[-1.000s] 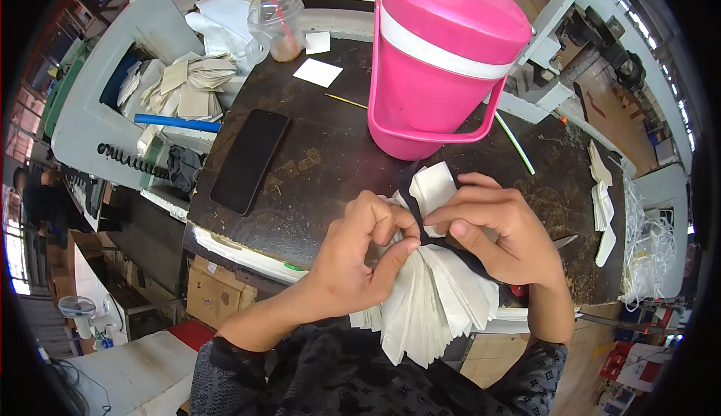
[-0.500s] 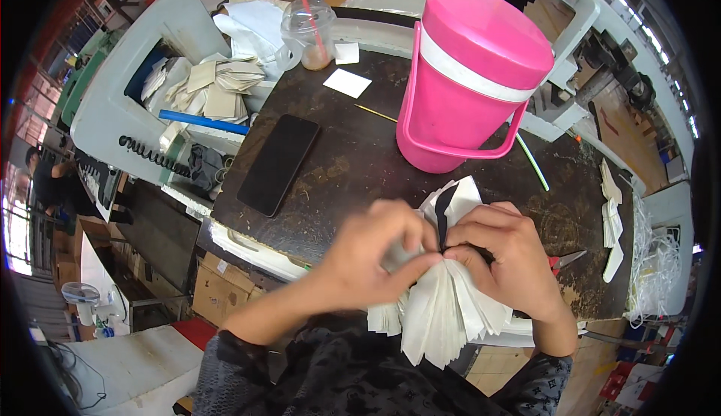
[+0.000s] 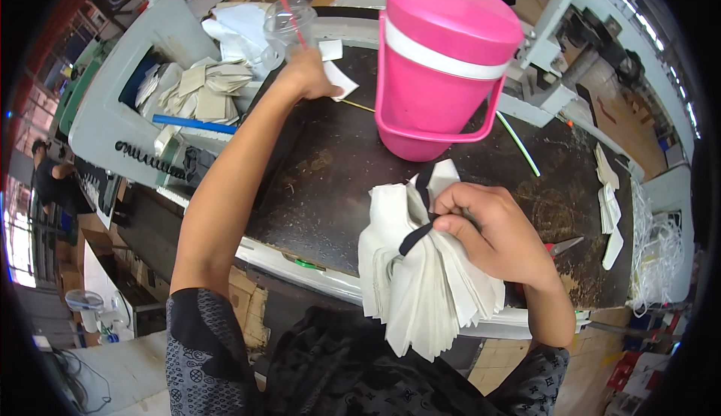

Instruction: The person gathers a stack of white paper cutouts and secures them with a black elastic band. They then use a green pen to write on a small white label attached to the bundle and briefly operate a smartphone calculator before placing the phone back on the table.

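Observation:
My right hand (image 3: 488, 228) grips a fanned bundle of off-white fabric pieces (image 3: 420, 288) where a black strip (image 3: 417, 238) wraps round it. The strip's loose end sticks out to the left, and the pieces hang down over the table's near edge. My left arm stretches to the far left of the table. There my left hand (image 3: 304, 76) is closed on the edge of a small white card (image 3: 342, 82), which looks tilted up; its fingertips are partly hidden. Just behind that hand stands a clear plastic cup (image 3: 289, 25) with a red straw.
A pink lidded bucket (image 3: 443, 78) stands on the dark table (image 3: 323, 191). Red-handled scissors (image 3: 563, 245), a green-white stick (image 3: 518, 143) and fabric scraps (image 3: 608, 213) lie at right. Cloth pieces (image 3: 203, 89) fill a bin at left, beside a blue tube (image 3: 194, 124).
My left hand has left the bundle and reached forward left to the white card, its forearm now covering the phone. My right hand keeps hold of the bundle. The view has shifted slightly.

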Demonstrator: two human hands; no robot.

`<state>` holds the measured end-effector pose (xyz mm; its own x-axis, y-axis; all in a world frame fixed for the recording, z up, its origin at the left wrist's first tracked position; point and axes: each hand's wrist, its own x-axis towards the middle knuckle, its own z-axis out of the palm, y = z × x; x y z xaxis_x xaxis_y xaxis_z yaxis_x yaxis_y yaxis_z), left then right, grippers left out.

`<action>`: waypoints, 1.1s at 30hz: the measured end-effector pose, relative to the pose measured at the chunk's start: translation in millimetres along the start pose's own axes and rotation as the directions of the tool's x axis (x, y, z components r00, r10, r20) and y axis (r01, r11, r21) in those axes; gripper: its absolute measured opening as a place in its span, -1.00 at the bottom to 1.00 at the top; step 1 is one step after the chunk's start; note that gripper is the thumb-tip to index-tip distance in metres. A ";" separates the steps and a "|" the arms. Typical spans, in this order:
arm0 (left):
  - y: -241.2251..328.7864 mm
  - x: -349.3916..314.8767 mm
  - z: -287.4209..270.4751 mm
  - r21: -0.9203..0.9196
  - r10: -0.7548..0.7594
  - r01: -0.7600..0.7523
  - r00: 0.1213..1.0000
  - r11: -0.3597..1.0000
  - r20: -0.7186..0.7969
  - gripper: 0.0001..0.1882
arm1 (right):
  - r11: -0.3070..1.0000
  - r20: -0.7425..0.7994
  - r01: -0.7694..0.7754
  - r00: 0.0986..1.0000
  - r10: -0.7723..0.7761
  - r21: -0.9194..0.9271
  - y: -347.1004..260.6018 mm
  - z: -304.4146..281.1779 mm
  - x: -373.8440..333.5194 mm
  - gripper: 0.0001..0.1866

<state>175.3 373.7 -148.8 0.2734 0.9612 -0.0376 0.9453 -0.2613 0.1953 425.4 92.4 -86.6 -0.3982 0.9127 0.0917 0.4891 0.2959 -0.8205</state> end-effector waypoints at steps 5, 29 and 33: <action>18.3 -104.3 -40.9 -0.589 0.143 -0.330 0.929 0.737 -0.341 -0.62 | 0.980 -0.113 0.153 0.979 -0.168 -0.130 9.9 11.1 -4.0 -0.81; 71.3 -176.4 -44.8 -0.858 0.572 0.164 0.682 0.487 0.455 -0.76 | 0.666 -0.202 0.280 0.810 -0.550 -0.691 17.9 43.9 -8.1 -0.71; 71.1 -170.4 -48.3 -0.846 0.602 0.124 0.650 0.518 0.464 -0.74 | 0.686 -0.224 0.281 0.806 -0.548 -0.671 19.6 43.2 -7.7 -0.71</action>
<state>187.3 195.6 -81.2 0.8295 0.4257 -0.3615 0.3730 0.0595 0.9259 404.5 79.0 -127.7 -0.4154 0.6362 0.6502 0.7446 0.6484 -0.1587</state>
